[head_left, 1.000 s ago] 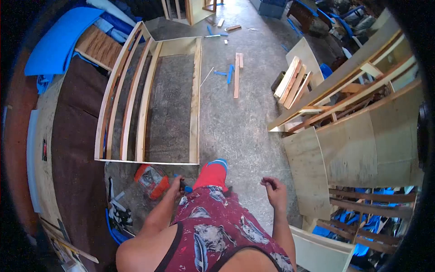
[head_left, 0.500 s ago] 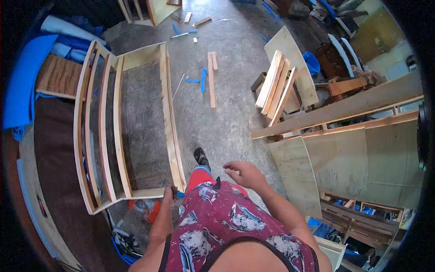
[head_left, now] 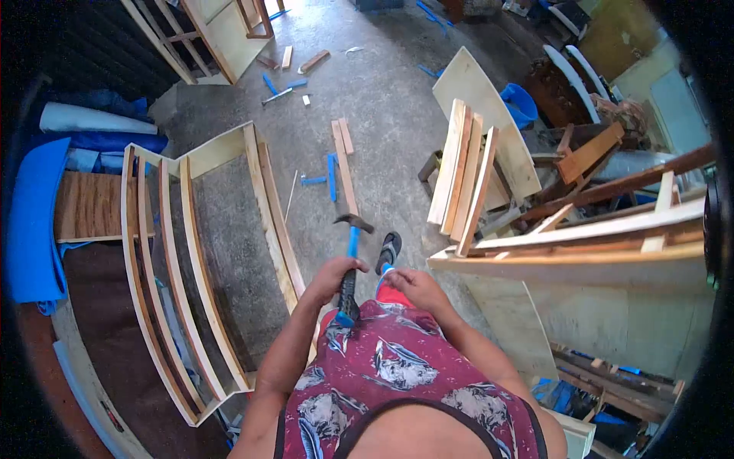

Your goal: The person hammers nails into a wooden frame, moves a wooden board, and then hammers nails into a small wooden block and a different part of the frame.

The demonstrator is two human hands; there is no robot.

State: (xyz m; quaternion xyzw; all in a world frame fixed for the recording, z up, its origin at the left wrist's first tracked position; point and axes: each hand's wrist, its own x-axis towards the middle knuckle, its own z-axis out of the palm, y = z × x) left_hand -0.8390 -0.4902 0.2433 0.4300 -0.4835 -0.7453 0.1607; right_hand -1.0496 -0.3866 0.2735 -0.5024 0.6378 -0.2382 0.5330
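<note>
A claw hammer [head_left: 352,239] with a blue and black handle is in my left hand [head_left: 336,278], its metal head pointing away from my body. My right hand [head_left: 414,287] is just to the right, in front of my waist, with the fingers curled together. Whatever is between those fingers is too small to make out. Left of me on the floor lies a long wooden frame [head_left: 200,256] of parallel slats.
Cut boards [head_left: 461,168] lean in a stack at the right, beside a plywood sheet [head_left: 489,115]. A blue square tool [head_left: 332,177] lies by a wood strip [head_left: 343,164] on the floor. A blue bucket [head_left: 520,105] stands behind. A long beam structure [head_left: 596,264] borders the right.
My left hand has come up from beside the frame to the middle, and the hammer now shows in it. The view has shifted, and a foot in a sandal has come forward on the right.
</note>
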